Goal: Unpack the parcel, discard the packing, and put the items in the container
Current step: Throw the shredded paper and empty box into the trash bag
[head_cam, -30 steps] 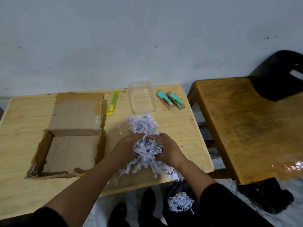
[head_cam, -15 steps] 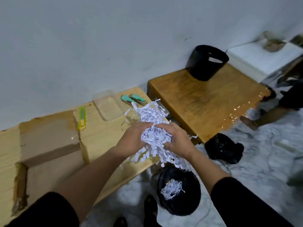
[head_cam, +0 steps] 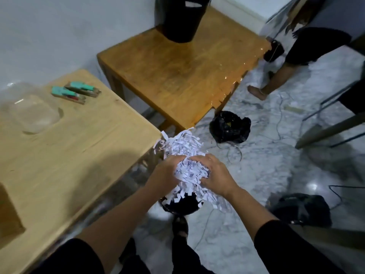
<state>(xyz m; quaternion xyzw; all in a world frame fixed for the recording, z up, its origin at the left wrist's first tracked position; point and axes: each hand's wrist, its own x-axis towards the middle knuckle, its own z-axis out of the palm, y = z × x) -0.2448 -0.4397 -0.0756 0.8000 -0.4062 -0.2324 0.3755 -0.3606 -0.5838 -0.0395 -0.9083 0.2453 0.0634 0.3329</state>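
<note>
Since half a second ago, both hands have carried the shredded paper (head_cam: 187, 155) off the light table (head_cam: 79, 151), above a black bag (head_cam: 180, 203). Left hand (head_cam: 165, 173) and right hand (head_cam: 214, 175) press it between them. Left of it sit the clear container (head_cam: 32, 113) and teal items (head_cam: 76, 91); beyond it, marble floor (head_cam: 266, 165).

1. Looks like a plain room in someone's home: bare white wall (head_cam: 59, 36), marble-look floor (head_cam: 276, 165).
2. Two low wooden tables (head_cam: 69, 155) side by side.
3. Loose cables (head_cam: 280, 115) and black bags (head_cam: 229, 128) on the floor, someone barefoot (head_cam: 256, 91) nearby.
</note>
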